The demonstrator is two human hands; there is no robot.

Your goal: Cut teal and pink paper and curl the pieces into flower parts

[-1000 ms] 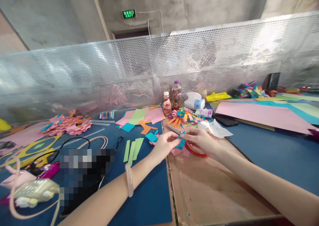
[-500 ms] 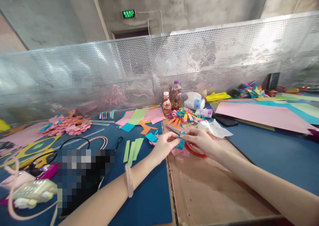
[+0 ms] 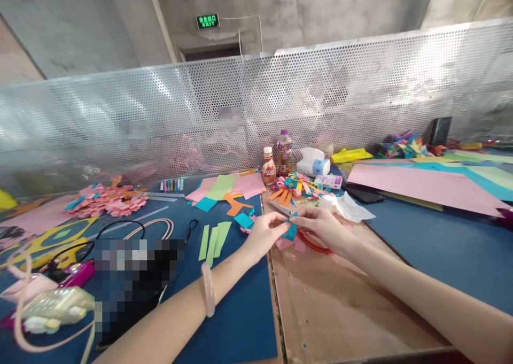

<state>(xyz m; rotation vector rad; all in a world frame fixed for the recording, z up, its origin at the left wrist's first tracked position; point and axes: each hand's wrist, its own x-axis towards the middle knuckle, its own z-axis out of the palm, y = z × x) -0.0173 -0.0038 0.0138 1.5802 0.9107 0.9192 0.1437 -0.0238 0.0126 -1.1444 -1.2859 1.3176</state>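
A small piece of blue paper (image 3: 293,228) is pinched between the fingertips of my left hand (image 3: 267,232) and my right hand (image 3: 323,226), which meet above the wooden strip of the table. Both hands are closed on it; its exact shape is partly hidden by the fingers. Just behind my fingers lie scissors with a grey blade (image 3: 279,208), their red handle (image 3: 316,245) showing below my right hand. Pink paper scraps (image 3: 298,245) rest under the hands. Beside my left hand are a blue paper square (image 3: 243,221) and an orange paper cutout (image 3: 236,204).
Green paper strips (image 3: 216,241) lie on the blue mat left of my arm. Farther back stand a brown drink bottle (image 3: 268,166), a purple-capped bottle (image 3: 285,153) and a tissue pack (image 3: 313,163). A perforated metal screen (image 3: 160,123) runs along the back. Cables (image 3: 160,226) lie at left.
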